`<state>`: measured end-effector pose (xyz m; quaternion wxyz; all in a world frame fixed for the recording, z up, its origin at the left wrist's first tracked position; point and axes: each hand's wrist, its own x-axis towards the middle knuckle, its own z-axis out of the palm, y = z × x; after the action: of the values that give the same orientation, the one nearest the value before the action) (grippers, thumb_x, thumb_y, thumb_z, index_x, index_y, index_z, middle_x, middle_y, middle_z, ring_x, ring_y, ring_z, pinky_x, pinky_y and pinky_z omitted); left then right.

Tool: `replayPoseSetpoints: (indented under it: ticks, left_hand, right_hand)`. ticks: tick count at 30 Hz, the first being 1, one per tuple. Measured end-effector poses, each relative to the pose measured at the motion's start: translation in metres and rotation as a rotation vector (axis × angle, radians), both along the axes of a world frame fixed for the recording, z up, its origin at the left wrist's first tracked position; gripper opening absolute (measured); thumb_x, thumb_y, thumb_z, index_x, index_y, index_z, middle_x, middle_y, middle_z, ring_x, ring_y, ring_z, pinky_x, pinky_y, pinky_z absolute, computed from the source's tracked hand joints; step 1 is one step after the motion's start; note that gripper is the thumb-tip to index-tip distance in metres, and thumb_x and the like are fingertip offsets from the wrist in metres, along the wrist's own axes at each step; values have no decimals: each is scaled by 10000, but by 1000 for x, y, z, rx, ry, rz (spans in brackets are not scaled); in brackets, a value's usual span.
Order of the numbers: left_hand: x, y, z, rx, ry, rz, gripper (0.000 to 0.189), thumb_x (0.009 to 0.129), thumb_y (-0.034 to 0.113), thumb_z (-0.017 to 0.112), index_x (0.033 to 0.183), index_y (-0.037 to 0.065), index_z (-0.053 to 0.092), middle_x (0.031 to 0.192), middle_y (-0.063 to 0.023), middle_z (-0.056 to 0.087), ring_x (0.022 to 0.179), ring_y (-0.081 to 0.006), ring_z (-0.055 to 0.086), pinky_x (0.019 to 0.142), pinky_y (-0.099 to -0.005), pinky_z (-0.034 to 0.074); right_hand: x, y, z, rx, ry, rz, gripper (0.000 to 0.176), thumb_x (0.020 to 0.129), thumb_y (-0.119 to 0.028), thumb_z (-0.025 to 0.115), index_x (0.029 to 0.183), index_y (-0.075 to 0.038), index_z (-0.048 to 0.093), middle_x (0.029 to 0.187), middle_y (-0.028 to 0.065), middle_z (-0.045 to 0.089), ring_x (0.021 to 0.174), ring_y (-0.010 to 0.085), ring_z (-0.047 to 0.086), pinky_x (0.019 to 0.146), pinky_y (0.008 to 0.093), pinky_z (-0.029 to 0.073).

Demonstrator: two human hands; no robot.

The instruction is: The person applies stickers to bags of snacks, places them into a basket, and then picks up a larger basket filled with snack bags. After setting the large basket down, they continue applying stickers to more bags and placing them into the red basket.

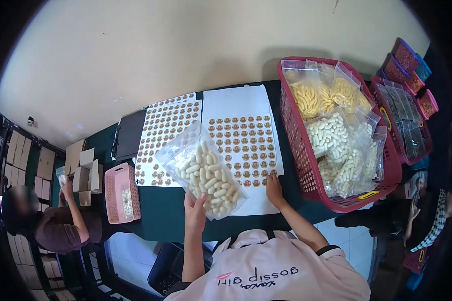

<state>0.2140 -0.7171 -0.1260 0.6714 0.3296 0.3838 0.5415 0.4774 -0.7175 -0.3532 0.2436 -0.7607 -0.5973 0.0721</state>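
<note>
My left hand (195,206) grips the lower edge of a clear plastic bag (204,173) filled with pale, oblong capsule-like pieces. The bag is tilted and held above the sticker sheets. My right hand (273,190) rests at the lower right of a white sheet of round brown-and-gold stickers (242,145), its fingers drawn together at a sticker near the edge. The fingertips partly cover that sticker. To the left lies another sticker sheet (165,138), overlapped by the bag.
A large pink basket (297,143) with bags of yellow and white pieces stands at right. Beyond it is another basket (417,158) of dark packets. At left are a pink tray (116,215), an open carton (88,173) and a person (60,228) holding a small bag. Another person (412,215) stands at right.
</note>
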Motion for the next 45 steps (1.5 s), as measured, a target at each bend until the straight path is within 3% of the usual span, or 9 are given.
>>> replayPoseSetpoints:
  ticks: [7, 12, 16, 25, 30, 33, 40, 42, 45]
  left_hand:
    - [6, -3, 5, -45, -16, -30, 543, 823, 107, 562, 1274, -9, 283, 1211, -125, 450, 1094, -199, 462, 923, -326, 371]
    - [7, -1, 2, -27, -28, -47, 518, 823, 109, 557, 1262, -5, 308, 1210, -123, 453, 1088, -193, 469, 916, -322, 379]
    - [6, -1, 0, -50, -30, -34, 518, 822, 108, 555, 1264, -2, 308, 1208, -123, 456, 1087, -194, 471, 912, -320, 384]
    - [7, 0, 1, -71, -34, -63, 512, 822, 126, 560, 1258, 4, 322, 1197, -119, 468, 1069, -188, 486, 901, -314, 394]
    - [10, 1, 3, -46, -48, -68, 515, 822, 130, 564, 1259, 6, 321, 1198, -114, 469, 1070, -185, 486, 900, -313, 395]
    - [10, 0, 4, -56, -32, -72, 511, 824, 122, 559, 1260, 6, 320, 1203, -111, 465, 1083, -186, 477, 906, -313, 391]
    - [9, -1, 5, -64, -20, -79, 512, 824, 116, 557, 1262, 0, 319, 1207, -120, 458, 1091, -187, 470, 915, -316, 382]
    - [9, -1, 4, -78, 1, -76, 510, 824, 115, 556, 1261, -2, 320, 1205, -121, 459, 1090, -187, 470, 915, -317, 382]
    - [10, -1, 4, -64, -5, -68, 509, 823, 117, 556, 1258, -6, 322, 1202, -122, 460, 1087, -189, 471, 913, -316, 383]
  right_hand:
    - [6, 4, 3, -136, 135, 8, 187, 784, -17, 439, 959, 37, 480, 1178, 252, 421, 1045, 381, 454, 860, 403, 412]
    - [22, 12, -21, -16, 194, 122, 139, 718, 1, 557, 824, 27, 470, 933, 210, 480, 881, 378, 503, 746, 412, 433]
    - [27, 15, -15, -83, 261, 182, 187, 677, 16, 609, 786, 23, 457, 872, 195, 474, 825, 386, 501, 710, 424, 425]
    - [14, 1, -8, 120, 211, 78, 230, 673, 33, 604, 868, 16, 482, 1000, 232, 481, 960, 393, 481, 801, 408, 424]
    - [21, 7, -5, -210, 359, 159, 266, 697, 37, 568, 947, 25, 478, 1155, 272, 420, 1039, 411, 448, 861, 406, 401]
    - [14, 5, -26, 104, 97, 89, 226, 701, 32, 558, 917, 37, 492, 1156, 279, 409, 1019, 410, 457, 857, 404, 402]
    - [7, -11, 4, 63, 50, 148, 277, 693, 33, 568, 961, 46, 499, 1152, 265, 413, 1027, 401, 449, 865, 402, 396]
    - [5, -11, 16, -18, 221, 105, 188, 766, -12, 488, 942, 49, 509, 1157, 247, 428, 1044, 369, 452, 870, 396, 404]
    - [2, -9, 8, 55, 181, 50, 180, 730, 21, 522, 909, 40, 517, 1130, 235, 443, 1032, 371, 455, 868, 398, 400]
